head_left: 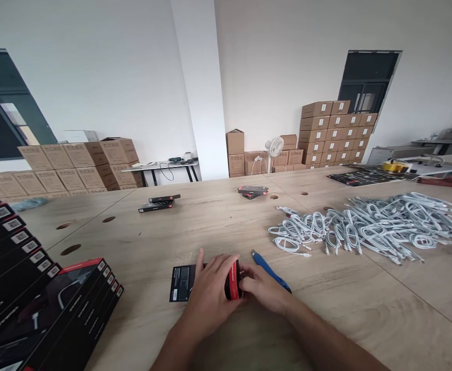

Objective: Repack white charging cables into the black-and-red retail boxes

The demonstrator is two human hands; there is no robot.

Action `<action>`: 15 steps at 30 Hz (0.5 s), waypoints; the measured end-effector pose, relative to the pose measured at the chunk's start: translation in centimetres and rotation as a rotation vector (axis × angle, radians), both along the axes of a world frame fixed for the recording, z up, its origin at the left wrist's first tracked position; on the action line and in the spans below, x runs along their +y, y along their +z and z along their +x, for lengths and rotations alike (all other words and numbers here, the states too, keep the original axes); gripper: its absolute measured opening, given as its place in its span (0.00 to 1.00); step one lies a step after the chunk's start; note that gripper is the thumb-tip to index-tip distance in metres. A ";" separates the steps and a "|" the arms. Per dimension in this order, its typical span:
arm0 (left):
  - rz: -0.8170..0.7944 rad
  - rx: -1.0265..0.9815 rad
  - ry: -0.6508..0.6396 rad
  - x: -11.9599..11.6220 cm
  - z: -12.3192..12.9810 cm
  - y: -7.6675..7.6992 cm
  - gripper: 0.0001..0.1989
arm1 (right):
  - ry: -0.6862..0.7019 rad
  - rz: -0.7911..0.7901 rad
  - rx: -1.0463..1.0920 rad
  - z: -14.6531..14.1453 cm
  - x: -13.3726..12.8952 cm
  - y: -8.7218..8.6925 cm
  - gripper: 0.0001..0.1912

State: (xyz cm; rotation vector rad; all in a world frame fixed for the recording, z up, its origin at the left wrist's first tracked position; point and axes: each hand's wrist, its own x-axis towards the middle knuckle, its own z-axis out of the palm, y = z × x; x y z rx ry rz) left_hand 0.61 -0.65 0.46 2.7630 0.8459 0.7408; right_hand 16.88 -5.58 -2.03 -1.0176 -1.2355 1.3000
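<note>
Near the table's front middle, my left hand (215,283) is wrapped over a small black box with a red band (233,281), its fingers on the top and side. My right hand (262,286) meets the box's right end with bent fingers; part of that end is hidden by them. Under and left of my left hand lies a flat black printed card or box (181,283), partly covered. A blue pen-like tool (270,270) lies on the table just beyond my right hand.
Stacked black boxes (90,304) fill the left front. A pile of white coiled cables (388,226) spreads over the right. Flat black boxes (158,204) and a small stack (252,191) lie farther back. Cartons (326,135), a white fan (275,147) and a side table (160,166) stand beyond.
</note>
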 end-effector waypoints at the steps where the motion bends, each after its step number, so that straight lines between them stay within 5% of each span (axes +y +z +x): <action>1: 0.000 0.003 -0.004 0.0 0.0 0.0 0.32 | 0.009 0.003 -0.006 0.0 0.0 0.0 0.14; 15: -0.035 -0.033 -0.093 -1.0 0.4 0.3 0.27 | -0.110 0.131 -0.070 -0.6 -0.2 0.0 0.12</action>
